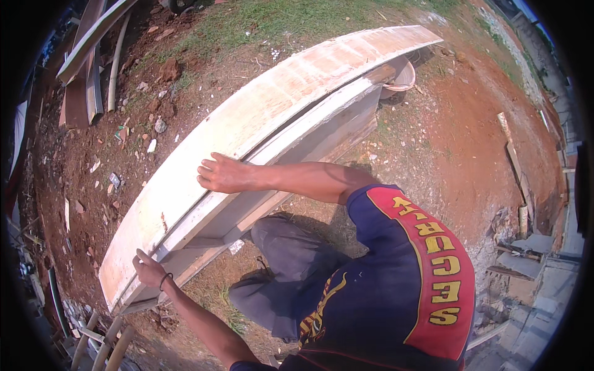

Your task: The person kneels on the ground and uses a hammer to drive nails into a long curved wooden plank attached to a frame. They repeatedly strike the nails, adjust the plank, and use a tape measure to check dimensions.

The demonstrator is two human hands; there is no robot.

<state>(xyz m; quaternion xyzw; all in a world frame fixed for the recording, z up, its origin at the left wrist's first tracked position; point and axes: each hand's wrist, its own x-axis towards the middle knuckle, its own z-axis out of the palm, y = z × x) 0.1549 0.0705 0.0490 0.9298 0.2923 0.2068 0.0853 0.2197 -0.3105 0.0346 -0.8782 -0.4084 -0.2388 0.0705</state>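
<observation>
A long wooden board [291, 86], pale with whitish dust or paint, lies across my front and looks bent by the lens. Just beneath its near edge is a second whitish plank [328, 102], part of a grey-sided wooden form [346, 123]. At the board's near left end, my left hand [150, 269], with a dark band at the wrist, grips the edge. My right hand [224, 174] lies palm down over the board's middle, its fingers somewhat spread. My bent legs [291, 247] are beside the form.
A pinkish round basin [402, 75] sits under the far end. Timber lengths [93, 68] lean at the upper left, and round poles [111, 346] lie at the lower left. Stones and debris [161, 125] litter the reddish soil. Planks [516, 164] and grey slabs [526, 263] lie right.
</observation>
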